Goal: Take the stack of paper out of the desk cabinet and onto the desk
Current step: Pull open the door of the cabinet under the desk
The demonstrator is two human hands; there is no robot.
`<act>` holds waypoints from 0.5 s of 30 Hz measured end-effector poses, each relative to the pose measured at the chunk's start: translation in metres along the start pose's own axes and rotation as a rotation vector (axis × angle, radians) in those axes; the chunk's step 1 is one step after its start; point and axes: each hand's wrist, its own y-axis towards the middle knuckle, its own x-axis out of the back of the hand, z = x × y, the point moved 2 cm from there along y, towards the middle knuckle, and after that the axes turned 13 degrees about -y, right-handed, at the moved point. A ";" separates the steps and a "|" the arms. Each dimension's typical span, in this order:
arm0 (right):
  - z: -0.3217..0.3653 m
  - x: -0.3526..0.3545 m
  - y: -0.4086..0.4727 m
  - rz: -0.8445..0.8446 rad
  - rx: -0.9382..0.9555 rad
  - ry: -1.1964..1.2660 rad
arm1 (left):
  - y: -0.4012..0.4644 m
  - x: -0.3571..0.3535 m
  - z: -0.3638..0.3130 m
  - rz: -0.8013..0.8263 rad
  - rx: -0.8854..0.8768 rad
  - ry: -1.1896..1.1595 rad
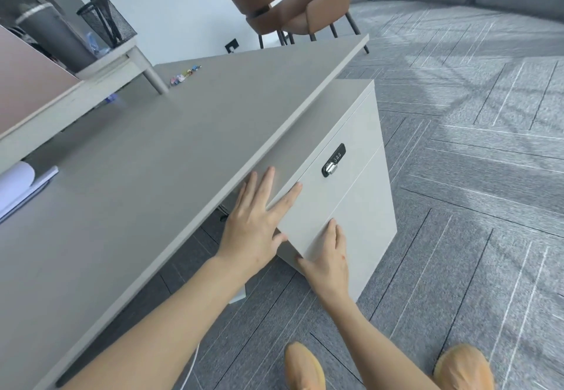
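Note:
A light grey desk cabinet stands under the right end of the grey desk. Its front has an upper drawer with a black combination lock and a lower door, both shut. My left hand lies flat, fingers spread, on the upper front's left corner just below the desk edge. My right hand rests on the lower front, fingers at the seam between the two panels, thumb around the left edge. No stack of paper shows at the cabinet; its inside is hidden.
On the desk's left edge lie white sheets and a notebook. A raised shelf carries a mesh pen holder and a dark tumbler. Small colourful clips lie behind. Brown chairs stand beyond; my orange shoes are below.

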 end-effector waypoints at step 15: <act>-0.050 0.067 -0.023 0.054 0.103 -0.119 | -0.002 0.012 -0.018 0.049 0.122 -0.009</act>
